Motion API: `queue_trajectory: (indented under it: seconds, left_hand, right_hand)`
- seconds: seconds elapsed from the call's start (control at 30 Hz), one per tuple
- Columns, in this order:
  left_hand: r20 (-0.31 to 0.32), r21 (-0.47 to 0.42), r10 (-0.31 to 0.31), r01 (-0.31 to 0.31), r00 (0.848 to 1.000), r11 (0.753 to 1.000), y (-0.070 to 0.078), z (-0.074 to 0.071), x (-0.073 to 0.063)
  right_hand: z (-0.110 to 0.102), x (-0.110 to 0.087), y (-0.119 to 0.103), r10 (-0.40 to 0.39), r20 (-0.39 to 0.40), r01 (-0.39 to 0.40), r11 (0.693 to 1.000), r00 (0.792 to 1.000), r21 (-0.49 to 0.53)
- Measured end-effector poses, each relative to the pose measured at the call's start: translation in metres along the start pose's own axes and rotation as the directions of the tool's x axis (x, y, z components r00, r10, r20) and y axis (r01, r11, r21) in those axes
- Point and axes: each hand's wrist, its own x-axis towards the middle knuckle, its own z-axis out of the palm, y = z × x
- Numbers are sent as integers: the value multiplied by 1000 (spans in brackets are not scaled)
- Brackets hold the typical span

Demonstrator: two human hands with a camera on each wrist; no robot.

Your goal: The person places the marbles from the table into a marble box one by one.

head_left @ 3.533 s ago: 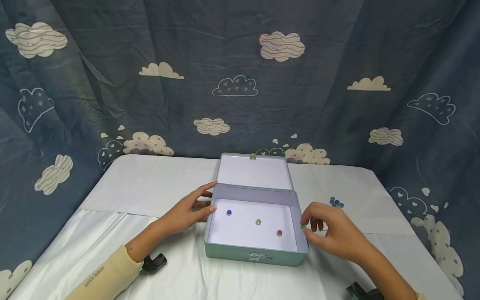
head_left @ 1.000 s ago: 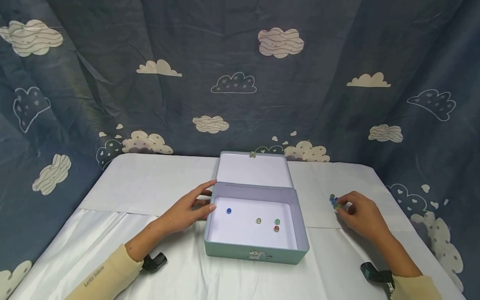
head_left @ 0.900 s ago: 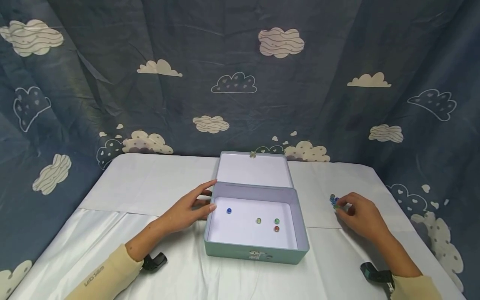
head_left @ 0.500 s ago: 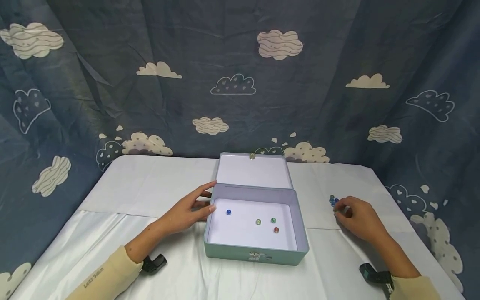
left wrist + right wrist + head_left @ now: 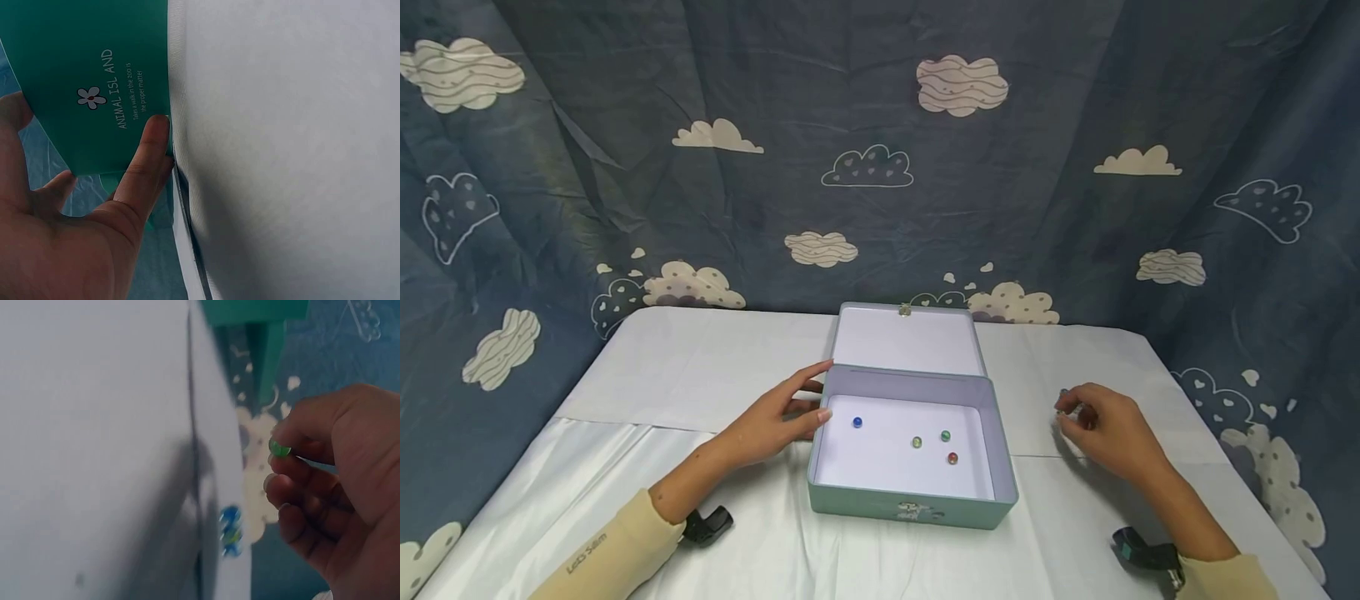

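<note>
My right hand (image 5: 1108, 429), raised over the cloth right of the box, pinches a green marble (image 5: 279, 448) between thumb and forefinger. Behind the fingers, several blue and green marbles (image 5: 231, 531) lie clustered on the cloth, mostly hidden in the head view. In the middle stands a green tin box (image 5: 910, 510) with a pale inside. On its floor are a blue marble (image 5: 857, 422), a yellowish-green marble (image 5: 917, 442), a green marble (image 5: 945, 436) and a red marble (image 5: 952, 458). My left hand (image 5: 775, 421) touches the box's left wall with extended fingers and thumb.
The box's hinged lid (image 5: 910, 342) is folded back behind it, its clasp (image 5: 905, 310) at the far edge. White cloth (image 5: 700, 367) covers the table. A dark cloud-patterned curtain (image 5: 880, 217) hangs behind and along both sides.
A green marble from my right hand was let go into the box and has rolled left. That hand went back to the cluster, picked up another green marble and shifted slightly left. My left hand stayed.
</note>
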Motion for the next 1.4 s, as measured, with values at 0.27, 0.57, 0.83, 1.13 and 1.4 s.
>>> queue_trajectory:
  seconds: [0.27, 0.57, 0.83, 1.13, 1.4]
  left_hand:
    - [1, 3, 7, -7, 1000, 1000, 1, -1, 0]
    - [0, 5, 2, -2, 1000, 1000, 2, 0, -1]
    - [-4, 10, -6, 6, 1000, 1000, 3, 1, -1]
    - [-2, 6, -1, 1, 1000, 1000, 2, 0, -1]
    - [-3, 15, -6, 6, 1000, 1000, 2, 0, -1]
  right_hand:
    - [-9, 1, -33, -109, -51, 112, 992, 993, 59]
    - [-15, -3, -69, -175, -52, 179, 978, 983, 110]
    - [-15, -7, -87, -180, -65, 189, 969, 981, 158]
    - [-8, -8, -100, -230, -61, 238, 951, 971, 199]
    - [1, -4, -115, -282, -24, 280, 934, 959, 223]
